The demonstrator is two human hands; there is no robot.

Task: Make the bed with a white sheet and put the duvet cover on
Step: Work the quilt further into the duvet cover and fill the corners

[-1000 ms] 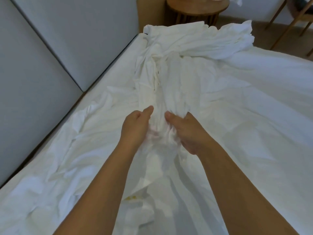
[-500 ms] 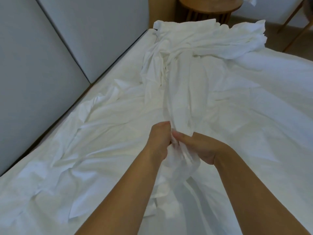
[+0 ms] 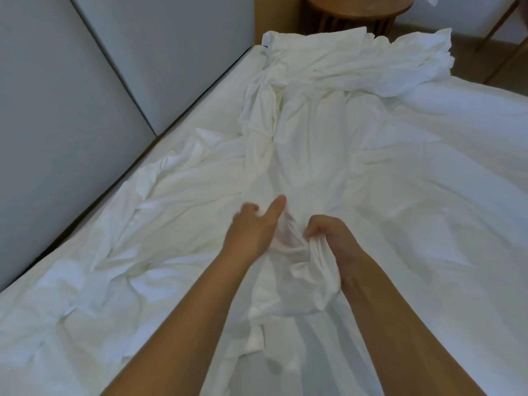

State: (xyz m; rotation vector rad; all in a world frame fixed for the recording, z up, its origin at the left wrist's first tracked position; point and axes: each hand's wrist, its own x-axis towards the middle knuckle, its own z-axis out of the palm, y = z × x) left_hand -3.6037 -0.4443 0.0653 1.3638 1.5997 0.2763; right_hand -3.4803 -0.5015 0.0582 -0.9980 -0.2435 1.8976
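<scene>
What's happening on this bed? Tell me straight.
A person is gathering a long bunch of white bed linen that runs down the middle of the bed. The right hand grips a fistful of its near end. The left hand lies on the cloth beside it, thumb stretched forward; blur hides whether its fingers hold anything. The linen is crumpled, not spread flat.

Soft diffuse light, moderately bright, no glare. Bluish shadows on near sheet [image 3: 85, 281] folds. left hand [image 3: 254, 227] motion-blurred; wide-angle bowing at edges.
</scene>
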